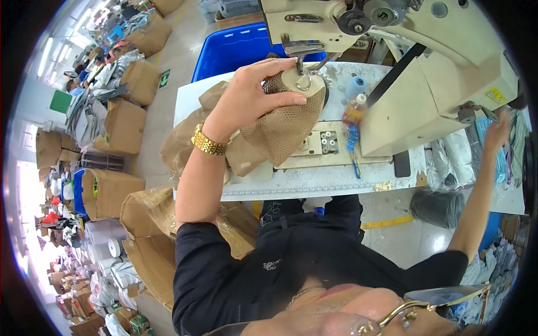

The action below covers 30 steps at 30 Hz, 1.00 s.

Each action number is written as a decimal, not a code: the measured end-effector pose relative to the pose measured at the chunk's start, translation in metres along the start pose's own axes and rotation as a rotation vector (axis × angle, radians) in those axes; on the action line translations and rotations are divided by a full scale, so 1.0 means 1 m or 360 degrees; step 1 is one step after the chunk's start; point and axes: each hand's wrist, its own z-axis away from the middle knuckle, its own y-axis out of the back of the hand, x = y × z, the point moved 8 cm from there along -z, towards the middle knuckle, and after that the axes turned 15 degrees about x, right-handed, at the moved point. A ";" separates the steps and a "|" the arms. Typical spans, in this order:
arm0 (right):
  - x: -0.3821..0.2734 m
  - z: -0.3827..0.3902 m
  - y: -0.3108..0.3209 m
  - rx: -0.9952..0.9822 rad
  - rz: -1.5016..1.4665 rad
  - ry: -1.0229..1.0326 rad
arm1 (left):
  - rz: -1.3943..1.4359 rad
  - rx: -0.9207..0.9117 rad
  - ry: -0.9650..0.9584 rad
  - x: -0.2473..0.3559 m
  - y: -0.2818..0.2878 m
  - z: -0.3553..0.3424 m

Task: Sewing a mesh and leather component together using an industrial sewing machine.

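Observation:
My left hand (249, 92), with a gold watch on its wrist, curls over brown mesh fabric (286, 133) at the head of a cream sewing machine (417, 109). Its thumb and fingertips press the fabric on both sides of the metal presser foot (303, 78). A plain tan part of the cloth (188, 137) hangs to the left over the tabletop. Far to the right, my right hand (496, 130) is raised beside the metal knob (468, 115) at the machine's end. Its fingers are small and blurred, so their grip does not show.
On the white table (325, 190) stand a blue thread cone (356, 87) and a small bottle (354, 110), near a blue-handled tool (353, 140). A blue bin (224, 47) sits behind the table. An open carton (145, 241) is at my left, and wrapped bundles (451, 159) lie at right.

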 end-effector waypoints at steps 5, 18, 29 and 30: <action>-0.114 -0.005 0.068 0.0079 -0.1130 -0.1505 | 0.0013 0.0041 0.0079 -0.017 0.012 0.013; -0.538 0.032 0.050 -0.1187 -0.3080 -0.2143 | -0.0938 0.0104 -0.0348 0.096 0.009 0.019; -0.573 -0.005 0.057 -0.1358 -0.3832 -0.2627 | -0.1154 0.0310 -0.0214 0.080 0.014 0.019; -0.574 -0.008 0.057 -0.1352 -0.3862 -0.2622 | -0.1158 0.0310 -0.0214 0.078 0.013 0.018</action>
